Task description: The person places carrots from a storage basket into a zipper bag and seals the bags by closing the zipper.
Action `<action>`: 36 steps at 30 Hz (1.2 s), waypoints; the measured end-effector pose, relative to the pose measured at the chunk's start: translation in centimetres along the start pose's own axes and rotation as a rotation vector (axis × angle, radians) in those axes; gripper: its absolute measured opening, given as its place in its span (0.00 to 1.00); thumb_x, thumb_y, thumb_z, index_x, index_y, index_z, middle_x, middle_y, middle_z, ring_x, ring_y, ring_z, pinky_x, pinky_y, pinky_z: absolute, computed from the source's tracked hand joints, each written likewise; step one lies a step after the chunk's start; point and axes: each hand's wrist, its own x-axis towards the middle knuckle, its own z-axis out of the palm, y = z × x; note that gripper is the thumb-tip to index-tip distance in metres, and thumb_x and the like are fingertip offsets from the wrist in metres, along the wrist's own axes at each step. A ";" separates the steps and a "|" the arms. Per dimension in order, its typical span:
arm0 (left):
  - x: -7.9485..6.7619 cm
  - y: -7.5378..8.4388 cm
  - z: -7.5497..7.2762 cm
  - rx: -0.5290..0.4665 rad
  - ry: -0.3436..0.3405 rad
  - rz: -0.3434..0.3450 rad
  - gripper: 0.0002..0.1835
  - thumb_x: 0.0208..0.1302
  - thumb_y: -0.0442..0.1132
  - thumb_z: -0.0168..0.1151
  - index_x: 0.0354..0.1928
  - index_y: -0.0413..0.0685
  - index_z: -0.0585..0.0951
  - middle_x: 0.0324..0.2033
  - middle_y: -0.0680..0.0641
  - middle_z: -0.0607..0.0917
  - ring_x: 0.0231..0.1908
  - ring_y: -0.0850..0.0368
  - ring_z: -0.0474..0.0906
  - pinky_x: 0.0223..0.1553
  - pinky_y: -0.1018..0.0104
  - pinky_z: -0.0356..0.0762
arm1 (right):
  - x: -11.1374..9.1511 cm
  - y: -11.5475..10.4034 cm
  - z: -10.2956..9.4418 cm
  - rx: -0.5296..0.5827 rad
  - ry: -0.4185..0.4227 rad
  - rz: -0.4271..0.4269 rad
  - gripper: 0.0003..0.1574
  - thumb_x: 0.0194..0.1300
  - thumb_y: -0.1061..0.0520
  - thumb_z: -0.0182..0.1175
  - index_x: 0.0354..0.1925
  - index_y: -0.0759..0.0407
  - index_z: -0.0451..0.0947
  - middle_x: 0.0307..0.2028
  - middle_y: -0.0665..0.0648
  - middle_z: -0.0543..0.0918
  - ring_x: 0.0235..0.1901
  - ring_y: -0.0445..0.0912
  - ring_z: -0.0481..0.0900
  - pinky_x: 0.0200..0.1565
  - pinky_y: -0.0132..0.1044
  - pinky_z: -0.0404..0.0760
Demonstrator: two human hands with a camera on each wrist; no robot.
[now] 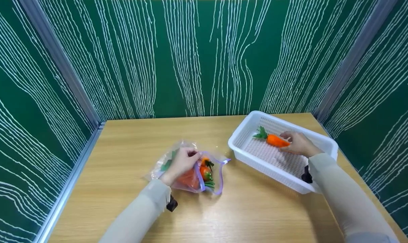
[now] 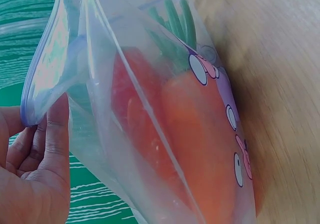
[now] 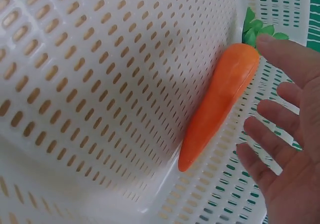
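Observation:
At the table's middle, my left hand (image 1: 182, 162) pinches the purple-edged opening of a clear zip bag (image 1: 221, 173) between thumb and fingers. Inside the bag, seen through its printed film in the left wrist view, are a large orange piece (image 2: 197, 134) with green stems and a red piece (image 2: 132, 78). A carrot (image 1: 276, 140) with a leafy green top lies in the white perforated basket (image 1: 248, 157). My right hand (image 3: 295, 129) reaches into the basket beside this carrot, its fingers spread and loosely bent, with nothing held in them.
The basket stands at the right of the wooden table (image 1: 123, 145), turned at an angle, its raised walls around the right hand. Green panels (image 1: 160, 67) with white streaks enclose the back and both sides, joined by metal posts (image 1: 62, 60).

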 end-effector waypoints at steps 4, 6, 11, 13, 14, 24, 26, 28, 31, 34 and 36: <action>0.0 0.0 0.0 0.002 -0.005 -0.024 0.11 0.79 0.37 0.65 0.42 0.38 0.91 0.35 0.45 0.88 0.32 0.61 0.78 0.35 0.75 0.80 | -0.1 0.2 0.1 0.006 -0.049 0.020 0.50 0.70 0.51 0.75 0.79 0.66 0.64 0.76 0.77 0.67 0.72 0.75 0.66 0.74 0.79 0.62; 0.0 0.1 0.0 0.003 -0.011 -0.037 0.11 0.79 0.38 0.65 0.43 0.39 0.91 0.35 0.45 0.88 0.32 0.60 0.79 0.36 0.74 0.81 | 0.0 0.3 0.1 0.005 -0.067 0.018 0.51 0.70 0.52 0.74 0.80 0.66 0.63 0.77 0.77 0.65 0.73 0.76 0.64 0.74 0.80 0.61; -0.1 0.0 0.0 0.005 -0.021 -0.046 0.11 0.80 0.38 0.65 0.43 0.39 0.91 0.34 0.46 0.88 0.31 0.60 0.79 0.36 0.75 0.81 | 0.0 0.6 0.2 0.017 -0.114 0.053 0.53 0.71 0.52 0.73 0.83 0.64 0.59 0.80 0.77 0.61 0.74 0.75 0.63 0.74 0.81 0.57; -0.1 0.0 0.0 0.002 -0.023 -0.039 0.11 0.79 0.38 0.65 0.42 0.38 0.91 0.33 0.45 0.88 0.31 0.61 0.78 0.35 0.75 0.80 | 0.0 0.8 0.2 0.010 -0.114 0.045 0.53 0.71 0.53 0.73 0.82 0.66 0.59 0.80 0.77 0.61 0.73 0.75 0.64 0.75 0.80 0.58; -0.1 -0.1 0.0 0.000 -0.025 -0.039 0.11 0.79 0.37 0.65 0.42 0.38 0.91 0.33 0.45 0.88 0.30 0.61 0.78 0.34 0.75 0.80 | 0.1 0.9 0.3 0.003 -0.110 0.032 0.53 0.70 0.53 0.73 0.82 0.68 0.59 0.79 0.79 0.62 0.73 0.76 0.65 0.75 0.79 0.59; 0.0 -0.1 -0.1 -0.007 -0.040 -0.068 0.11 0.81 0.40 0.64 0.45 0.41 0.91 0.34 0.46 0.88 0.31 0.60 0.80 0.36 0.73 0.82 | 0.6 1.5 0.8 -0.027 -0.143 0.054 0.52 0.71 0.52 0.71 0.82 0.65 0.60 0.78 0.76 0.66 0.70 0.71 0.68 0.75 0.79 0.59; 0.0 0.0 -0.2 -0.012 -0.038 -0.071 0.11 0.81 0.39 0.64 0.45 0.41 0.91 0.35 0.46 0.88 0.32 0.60 0.80 0.36 0.73 0.83 | 0.8 1.5 1.0 -0.035 -0.139 0.051 0.48 0.72 0.54 0.70 0.81 0.66 0.63 0.75 0.76 0.69 0.67 0.70 0.70 0.75 0.77 0.62; 0.0 0.0 -0.2 -0.016 -0.037 -0.073 0.11 0.81 0.39 0.64 0.45 0.41 0.91 0.34 0.46 0.88 0.32 0.60 0.80 0.36 0.73 0.83 | 0.9 1.6 1.3 -0.055 -0.129 0.032 0.43 0.73 0.59 0.69 0.79 0.68 0.65 0.71 0.77 0.73 0.64 0.69 0.73 0.74 0.74 0.68; 0.0 -0.1 -0.2 -0.018 -0.035 -0.069 0.10 0.80 0.39 0.64 0.44 0.41 0.91 0.35 0.47 0.88 0.32 0.60 0.80 0.37 0.72 0.83 | 0.7 1.4 1.5 -0.078 -0.123 0.024 0.39 0.73 0.63 0.67 0.77 0.68 0.68 0.65 0.76 0.77 0.59 0.66 0.75 0.71 0.71 0.74; 0.0 -0.3 -0.1 -0.024 -0.037 -0.055 0.11 0.80 0.38 0.64 0.44 0.40 0.91 0.34 0.47 0.88 0.32 0.60 0.80 0.37 0.72 0.83 | 0.5 1.3 1.8 -0.078 -0.128 0.043 0.38 0.71 0.63 0.69 0.75 0.65 0.71 0.63 0.73 0.79 0.57 0.64 0.76 0.71 0.68 0.76; 0.0 -0.4 -0.1 -0.029 -0.043 -0.050 0.11 0.80 0.39 0.63 0.44 0.40 0.91 0.34 0.46 0.88 0.31 0.59 0.80 0.37 0.72 0.83 | 0.4 1.3 2.0 -0.074 -0.140 0.055 0.38 0.71 0.60 0.71 0.74 0.64 0.72 0.62 0.71 0.79 0.56 0.63 0.76 0.71 0.67 0.76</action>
